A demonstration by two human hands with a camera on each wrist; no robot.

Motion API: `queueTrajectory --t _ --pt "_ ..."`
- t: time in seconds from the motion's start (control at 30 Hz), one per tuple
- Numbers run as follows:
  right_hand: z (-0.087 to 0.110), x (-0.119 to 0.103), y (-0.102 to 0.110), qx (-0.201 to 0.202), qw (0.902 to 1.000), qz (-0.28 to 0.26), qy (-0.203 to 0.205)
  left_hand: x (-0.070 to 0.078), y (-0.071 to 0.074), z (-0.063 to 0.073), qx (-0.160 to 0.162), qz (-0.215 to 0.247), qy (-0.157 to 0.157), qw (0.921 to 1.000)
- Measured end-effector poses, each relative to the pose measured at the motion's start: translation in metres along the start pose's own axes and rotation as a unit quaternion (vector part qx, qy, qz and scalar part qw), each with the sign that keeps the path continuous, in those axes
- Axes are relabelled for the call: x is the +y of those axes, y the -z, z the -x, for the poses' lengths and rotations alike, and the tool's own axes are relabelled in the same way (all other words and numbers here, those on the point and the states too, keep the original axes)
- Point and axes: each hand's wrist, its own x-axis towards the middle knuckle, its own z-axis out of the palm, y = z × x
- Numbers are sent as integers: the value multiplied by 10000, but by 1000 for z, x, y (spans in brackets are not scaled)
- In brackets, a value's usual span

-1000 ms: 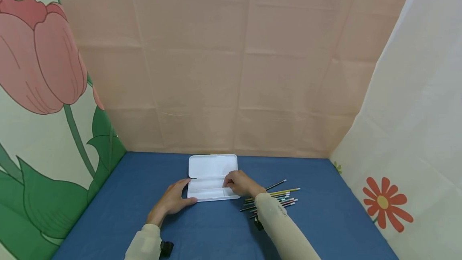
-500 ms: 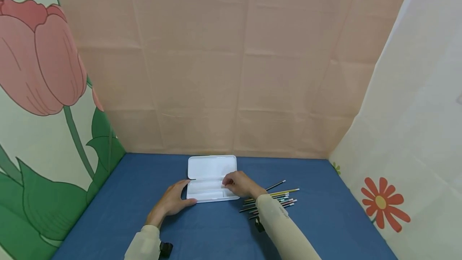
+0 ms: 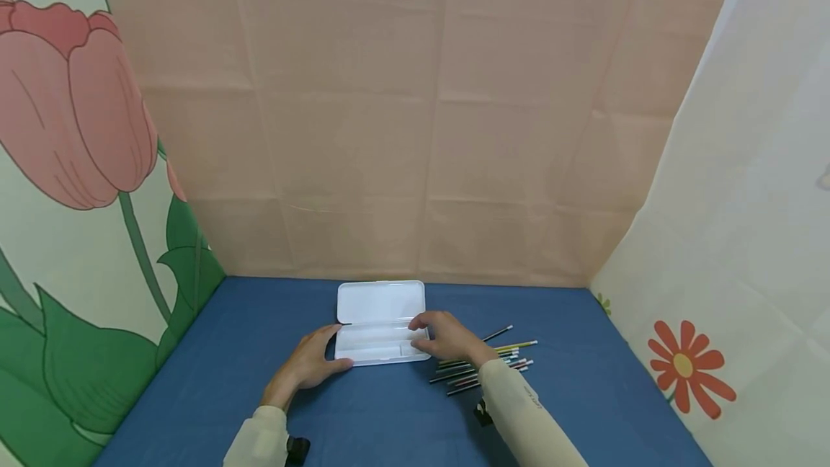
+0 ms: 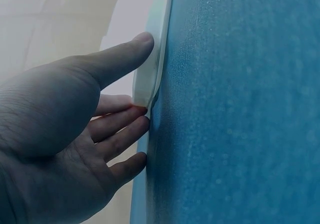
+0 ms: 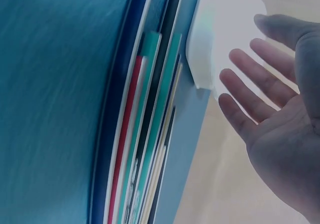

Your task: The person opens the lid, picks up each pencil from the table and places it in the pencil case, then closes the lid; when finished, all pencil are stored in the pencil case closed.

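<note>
Blue surface [image 3: 389, 424] under white case [image 3: 372, 337]; left-hand grip [image 3: 308, 360] unclenched against case's left end; right-hand grip [image 3: 449, 338] released, over right end; pencils [image 5: 153, 83] right of case. Handle case by end walls: likely light, stiff, slick.

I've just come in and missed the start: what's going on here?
Someone is working at an open white case on a blue surface. The left hand touches its left end; the right hand is over its right end, fingers parted, holding nothing visible. A bunch of pencils lies to the case's right, and none show inside it.
</note>
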Motion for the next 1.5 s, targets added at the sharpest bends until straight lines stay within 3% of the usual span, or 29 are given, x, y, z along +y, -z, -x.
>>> queueTrajectory --t 0.27,0.7,1.23,1.5 --pt "28 8 10 50 9992 362 181 -1 0 -1 -22 56 34 10000" --pt "78 31 22 149 9987 412 257 -1 -2 -2 -63 33 21 10000" --pt "142 76 46 520 9971 524 -209 -3 -2 0 -90 26 77 9999" --pt "163 92 58 547 9953 603 -515 0 0 0 -78 46 97 9999"
